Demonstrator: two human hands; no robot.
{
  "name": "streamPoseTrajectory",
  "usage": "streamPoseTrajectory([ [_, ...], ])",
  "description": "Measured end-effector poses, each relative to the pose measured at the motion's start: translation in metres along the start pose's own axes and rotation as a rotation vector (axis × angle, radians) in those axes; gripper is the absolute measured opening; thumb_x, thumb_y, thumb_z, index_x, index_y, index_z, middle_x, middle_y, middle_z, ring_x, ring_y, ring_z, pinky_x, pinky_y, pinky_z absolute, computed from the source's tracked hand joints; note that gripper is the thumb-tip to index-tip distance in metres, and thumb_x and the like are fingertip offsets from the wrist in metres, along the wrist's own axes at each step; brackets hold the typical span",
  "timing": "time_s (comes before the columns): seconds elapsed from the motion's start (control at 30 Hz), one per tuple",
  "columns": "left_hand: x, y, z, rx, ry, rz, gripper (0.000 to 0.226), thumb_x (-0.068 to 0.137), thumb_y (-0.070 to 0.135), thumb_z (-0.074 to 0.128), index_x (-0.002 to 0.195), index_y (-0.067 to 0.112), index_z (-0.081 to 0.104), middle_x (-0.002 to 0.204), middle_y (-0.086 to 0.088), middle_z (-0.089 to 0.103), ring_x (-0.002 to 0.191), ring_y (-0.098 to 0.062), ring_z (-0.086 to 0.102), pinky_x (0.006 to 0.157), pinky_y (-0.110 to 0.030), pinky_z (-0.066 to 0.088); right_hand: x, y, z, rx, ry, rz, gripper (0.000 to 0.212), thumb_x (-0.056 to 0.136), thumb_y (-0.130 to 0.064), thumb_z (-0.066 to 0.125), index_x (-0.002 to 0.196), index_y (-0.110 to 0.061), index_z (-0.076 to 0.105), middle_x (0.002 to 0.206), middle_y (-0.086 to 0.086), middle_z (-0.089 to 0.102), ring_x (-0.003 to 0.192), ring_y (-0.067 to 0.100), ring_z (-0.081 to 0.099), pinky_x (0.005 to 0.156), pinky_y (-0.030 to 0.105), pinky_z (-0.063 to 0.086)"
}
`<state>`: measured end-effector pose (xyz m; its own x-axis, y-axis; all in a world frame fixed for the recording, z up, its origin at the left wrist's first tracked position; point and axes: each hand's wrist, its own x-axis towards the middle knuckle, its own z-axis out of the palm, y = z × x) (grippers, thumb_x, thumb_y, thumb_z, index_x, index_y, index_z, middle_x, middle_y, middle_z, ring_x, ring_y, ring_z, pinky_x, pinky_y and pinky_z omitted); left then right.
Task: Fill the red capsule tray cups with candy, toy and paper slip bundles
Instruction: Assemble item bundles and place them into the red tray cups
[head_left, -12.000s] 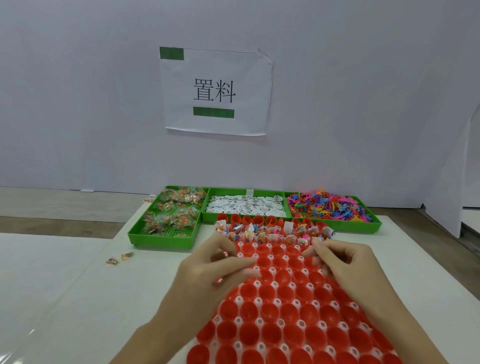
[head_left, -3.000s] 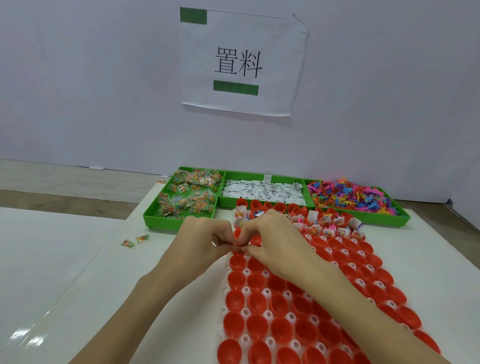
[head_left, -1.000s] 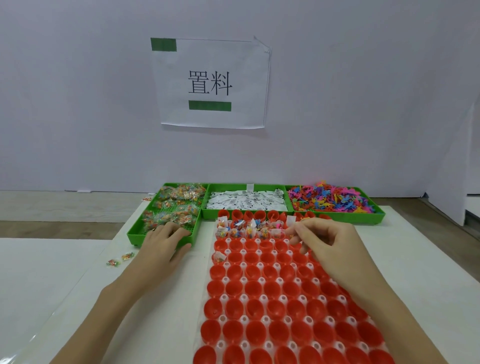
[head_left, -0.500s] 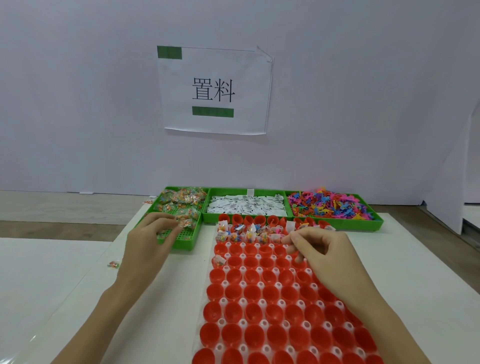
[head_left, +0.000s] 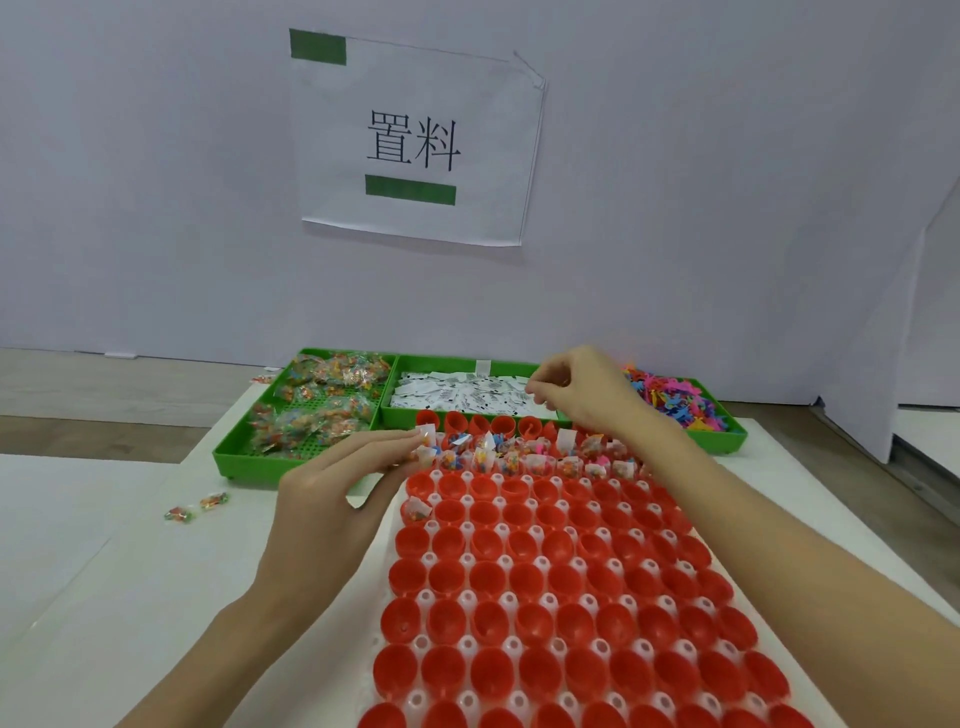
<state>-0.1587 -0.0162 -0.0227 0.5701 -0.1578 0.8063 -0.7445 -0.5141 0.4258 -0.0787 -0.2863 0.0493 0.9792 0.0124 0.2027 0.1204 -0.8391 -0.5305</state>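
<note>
The red capsule tray (head_left: 519, 618) lies in front of me, most of its cups bare. Two far rows hold filled bundles (head_left: 524, 460), and one candy packet (head_left: 417, 509) sits in a cup at the left edge. My left hand (head_left: 332, 499) reaches to the tray's far-left corner and pinches a small candy packet (head_left: 425, 441) at its fingertips. My right hand (head_left: 582, 395) hovers over the right end of the green paper slip tray (head_left: 457, 395), fingers curled, thumb and forefinger pinching a slip. The green candy tray (head_left: 311, 415) is left of it, the toy tray (head_left: 680, 402) right.
Two loose candy packets (head_left: 197, 506) lie on the white table left of my left hand. A white wall with a paper sign (head_left: 415, 140) stands right behind the green trays. A white panel (head_left: 924, 322) juts out at the far right.
My left hand has left the candy tray and come over to the capsule tray's far-left corner with a packet. My right hand has risen from the cups to the paper slip tray.
</note>
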Motion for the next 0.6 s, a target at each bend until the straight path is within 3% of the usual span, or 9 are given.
streamPoseTrajectory([
  [0.07,0.001,0.001,0.0,0.002,0.009,-0.027,0.027,0.081,0.012,0.077,0.108,0.009,0.079,0.111,0.004,0.075,0.101,0.001,0.068,0.096,-0.008,0.047,0.024,0.008,0.001,-0.106,-0.068,0.013,0.01,0.093,-0.014,0.073,0.099,-0.011,0.08,0.097,0.006,0.077,0.083,0.013,0.068,0.073,0.023,0.05],
  [0.2,0.002,-0.003,-0.003,0.024,0.023,-0.069,0.023,0.081,0.012,0.077,0.104,0.01,0.081,0.108,0.004,0.075,0.1,-0.001,0.067,0.094,-0.008,0.048,0.052,0.02,0.009,-0.209,-0.151,0.062,0.015,0.089,-0.013,0.077,0.103,-0.008,0.081,0.107,0.008,0.077,0.102,0.021,0.07,0.093,0.034,0.054],
  [0.37,0.002,-0.015,-0.005,-0.014,0.036,-0.162,0.016,0.082,0.012,0.077,0.098,0.012,0.082,0.103,0.006,0.074,0.096,-0.005,0.07,0.088,-0.014,0.054,0.065,0.023,0.024,-0.305,-0.263,0.071,0.024,0.083,-0.026,0.084,0.101,-0.009,0.081,0.105,0.006,0.077,0.099,0.02,0.071,0.09,0.033,0.055],
  [0.6,-0.001,-0.024,-0.006,0.009,0.021,-0.248,0.016,0.081,0.006,0.081,0.096,0.011,0.082,0.1,0.004,0.074,0.095,-0.005,0.069,0.082,-0.007,0.053,0.073,0.021,0.03,-0.35,-0.302,0.073,0.014,0.085,-0.02,0.082,0.095,-0.009,0.079,0.105,0.007,0.076,0.088,0.016,0.065,0.081,0.029,0.053],
])
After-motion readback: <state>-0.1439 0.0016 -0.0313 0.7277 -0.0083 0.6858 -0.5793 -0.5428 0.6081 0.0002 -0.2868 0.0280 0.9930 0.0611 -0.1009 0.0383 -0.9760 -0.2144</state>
